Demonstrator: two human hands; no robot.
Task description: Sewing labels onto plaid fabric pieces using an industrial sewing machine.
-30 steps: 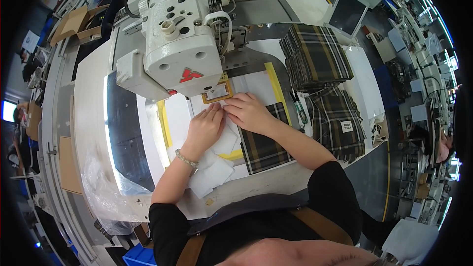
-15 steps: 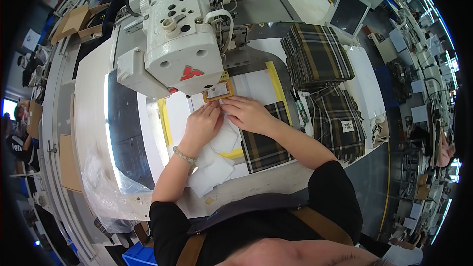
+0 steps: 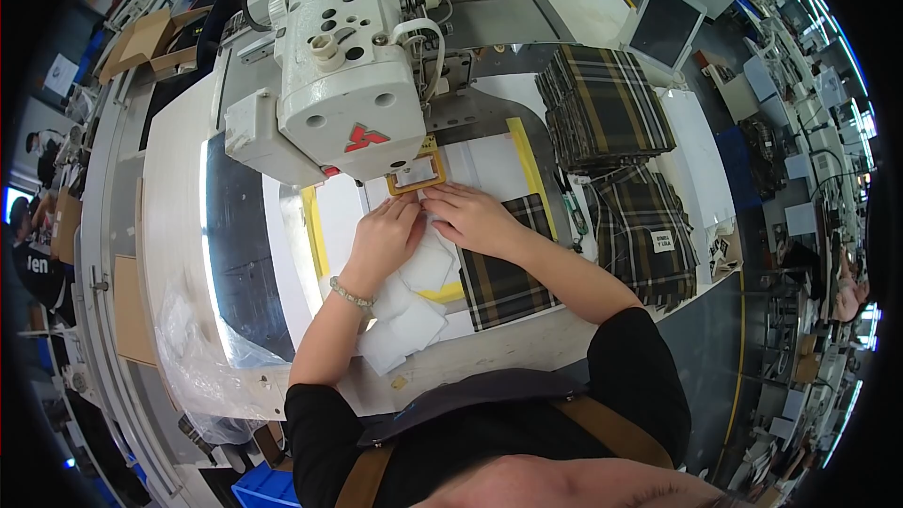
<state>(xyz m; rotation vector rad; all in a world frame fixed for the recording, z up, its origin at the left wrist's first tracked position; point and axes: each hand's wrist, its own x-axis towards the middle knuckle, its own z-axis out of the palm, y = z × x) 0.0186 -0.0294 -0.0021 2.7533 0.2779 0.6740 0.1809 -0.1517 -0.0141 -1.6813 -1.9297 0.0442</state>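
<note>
Under the head of a white sewing machine [image 3: 353, 99], a small yellow-orange clamp frame [image 3: 393, 184] rests over white material. At its near edge my left hand [image 3: 388, 233] has its fingers bunched together, tips down; what they press or pinch is hidden. My right hand [image 3: 473, 219] lies beside it with fingers stretched out, the tips close to the left fingertips at the frame. Below the hands, loose white backing squares [image 3: 409, 327] are scattered on the worktop. A dark plaid fabric panel [image 3: 513, 287] lies flat under my right forearm.
Right of the machine stand a tall stack of plaid panels [image 3: 611, 108] and a second plaid pile [image 3: 644, 245] bearing a white label. Small snips [image 3: 574, 212] lie beside them. A monitor [image 3: 666, 26] stands behind. Clear plastic wrap [image 3: 202, 367] hangs at the left table edge.
My hands stay at the clamp frame with hardly any movement. At the far left, a person in the background has shifted.
</note>
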